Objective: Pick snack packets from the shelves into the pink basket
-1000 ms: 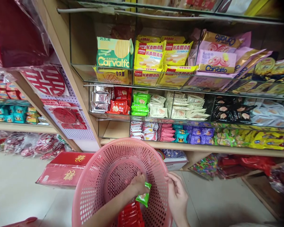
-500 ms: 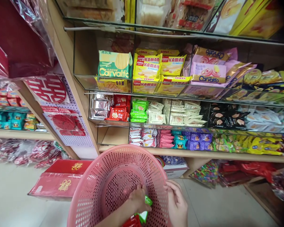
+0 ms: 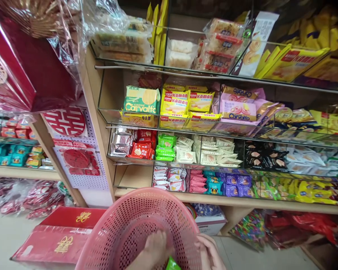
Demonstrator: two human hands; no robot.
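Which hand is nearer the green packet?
Left. The left hand is close beside the green packet; the right hand is farther right, at the rim of the pink basket.

Left hand (image 3: 157,245) inside pink basket (image 3: 109,228) beside green packet (image 3: 172,264); right hand (image 3: 208,253) gripping basket

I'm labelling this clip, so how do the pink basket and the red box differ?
The pink basket is round; the red box has straight edges. The basket's wall is full of small holes, while the box bears gold characters. A green packet shows inside the basket, but the inside of the box cannot be seen.
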